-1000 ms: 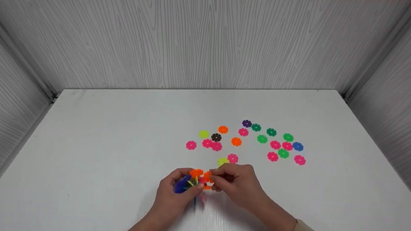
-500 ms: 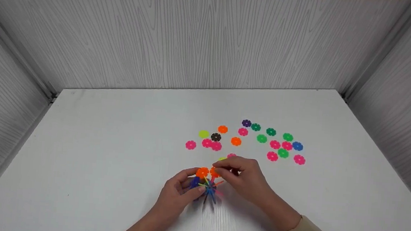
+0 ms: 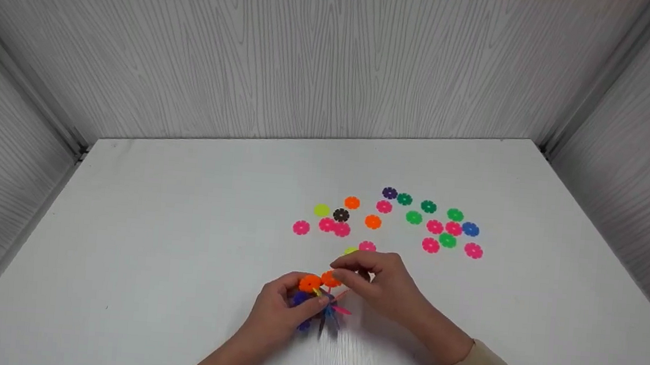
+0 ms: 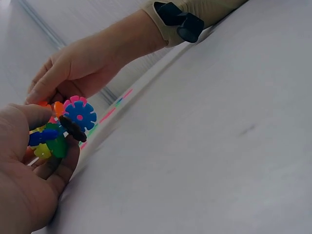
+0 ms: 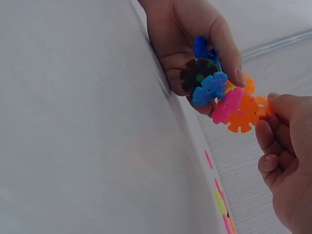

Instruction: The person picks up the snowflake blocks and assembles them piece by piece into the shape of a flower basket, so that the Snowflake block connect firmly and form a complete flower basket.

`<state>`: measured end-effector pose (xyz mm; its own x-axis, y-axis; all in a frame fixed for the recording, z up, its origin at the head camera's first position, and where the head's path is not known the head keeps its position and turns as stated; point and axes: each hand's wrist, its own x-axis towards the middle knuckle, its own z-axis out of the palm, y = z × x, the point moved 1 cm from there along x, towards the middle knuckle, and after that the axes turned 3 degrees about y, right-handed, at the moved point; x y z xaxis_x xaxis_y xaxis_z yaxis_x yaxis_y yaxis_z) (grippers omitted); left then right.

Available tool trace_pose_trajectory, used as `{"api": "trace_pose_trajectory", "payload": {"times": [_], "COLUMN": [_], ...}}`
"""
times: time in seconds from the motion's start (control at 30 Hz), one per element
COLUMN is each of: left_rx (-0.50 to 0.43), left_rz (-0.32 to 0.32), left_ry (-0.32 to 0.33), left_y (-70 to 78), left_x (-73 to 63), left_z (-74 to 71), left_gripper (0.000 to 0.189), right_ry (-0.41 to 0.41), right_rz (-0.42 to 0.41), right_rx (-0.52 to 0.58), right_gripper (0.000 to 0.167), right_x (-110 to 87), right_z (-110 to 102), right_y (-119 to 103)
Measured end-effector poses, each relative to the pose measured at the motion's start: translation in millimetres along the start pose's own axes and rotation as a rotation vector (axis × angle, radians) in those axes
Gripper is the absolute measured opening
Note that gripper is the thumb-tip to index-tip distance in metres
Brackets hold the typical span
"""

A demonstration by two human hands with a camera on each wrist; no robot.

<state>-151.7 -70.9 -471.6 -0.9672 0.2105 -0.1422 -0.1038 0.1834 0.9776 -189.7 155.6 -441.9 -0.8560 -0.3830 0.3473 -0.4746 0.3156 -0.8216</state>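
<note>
My left hand (image 3: pixel 283 307) grips a cluster of interlocked plastic snowflake discs (image 5: pixel 209 90) in blue, black, green, yellow, pink and orange. Its thumb lies over the near side of the cluster. At the cluster's right, my right hand (image 3: pixel 384 283) pinches an orange snowflake disc (image 5: pixel 263 105) between thumb and index finger. That disc meets another orange disc (image 5: pixel 242 114) of the cluster in the right wrist view. In the left wrist view a light blue disc (image 4: pixel 80 116) and a black disc (image 4: pixel 72 128) stick out on the side away from the left palm.
Loose snowflake discs lie flat on the white table (image 3: pixel 182 223) beyond the hands, among them a black disc (image 3: pixel 341 215), a blue disc (image 3: pixel 470 229) and several pink ones. A yellow disc (image 3: pixel 351 251) is partly hidden by the right hand. Wood-patterned panels (image 3: pixel 311 59) enclose the table.
The cluster turned in the left hand, and both hands shifted slightly right, then the cluster dipped a little toward the person. The right hand keeps pinching the orange snowflake disc.
</note>
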Motion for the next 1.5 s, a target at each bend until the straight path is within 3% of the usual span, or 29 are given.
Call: {"api": "trace_pose_trajectory", "payload": {"times": [0.13, 0.27, 0.47, 0.7, 1.07, 1.2, 1.37, 1.5], "left_rx": [0.003, 0.016, 0.008, -0.019, -0.067, -0.041, -0.041, -0.034], "left_rz": [-0.028, -0.047, -0.050, -0.073, -0.059, -0.070, -0.067, -0.082], "left_ry": [0.034, 0.054, 0.061, 0.067, 0.047, 0.040, 0.047, 0.076], "left_y": [0.9, 1.6, 2.0, 1.5, -1.6, -1.5, -0.2, 1.5], "left_x": [1.6, 2.0, 2.0, 1.7, 0.0, -0.7, -0.2, -0.1], "left_z": [0.2, 0.7, 1.0, -0.2, -0.9, -1.2, -1.6, -1.5], "left_gripper": [0.047, 0.049, 0.046, 0.046, 0.051, 0.051, 0.049, 0.051], "right_ry": [0.112, 0.216, 0.143, 0.054, 0.075, 0.079, 0.104, 0.116], "right_rz": [0.106, 0.294, 0.464, 0.452, 0.476, 0.474, 0.491, 0.425], "right_rx": [-0.046, -0.119, -0.162, -0.245, -0.223, -0.215, -0.174, -0.050], "right_gripper": [0.020, 0.026, 0.039, 0.042, 0.036, 0.031, 0.025, 0.028], "right_x": [5.1, 8.7, 9.4, 9.3, 6.7, 5.2, 4.7, 7.5], "right_z": [-14.1, -28.7, -33.5, -27.3, -28.1, -28.1, -28.6, -28.8], "right_y": [13.1, 34.9, 54.3, 56.5, 55.0, 51.1, 42.9, 32.6]}}
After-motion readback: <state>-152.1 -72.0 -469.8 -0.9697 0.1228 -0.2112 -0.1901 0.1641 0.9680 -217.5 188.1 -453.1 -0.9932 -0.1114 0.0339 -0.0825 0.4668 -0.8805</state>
